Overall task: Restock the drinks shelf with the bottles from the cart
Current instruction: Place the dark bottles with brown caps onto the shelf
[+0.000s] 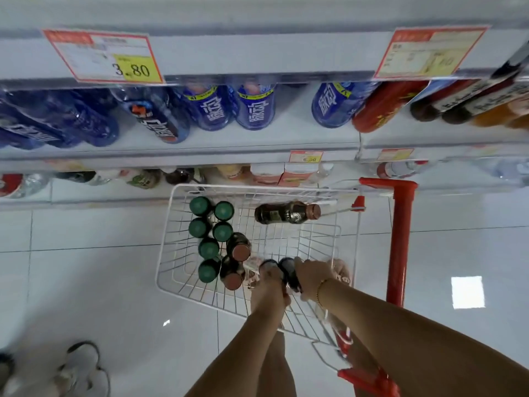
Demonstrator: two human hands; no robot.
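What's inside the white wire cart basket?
Six green-capped bottles upright, two brown-capped bottles upright, one dark bottle lying flat. The left hand and right hand grip two dark-capped bottles; hands cover their bodies.

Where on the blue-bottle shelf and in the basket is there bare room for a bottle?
On the shelf, a gap opens between the middle pair of blue bottles and the blue bottle beside the red bottle. In the basket, the floor is bare on the near side of the lying bottle. The green-capped bottles crowd its left.
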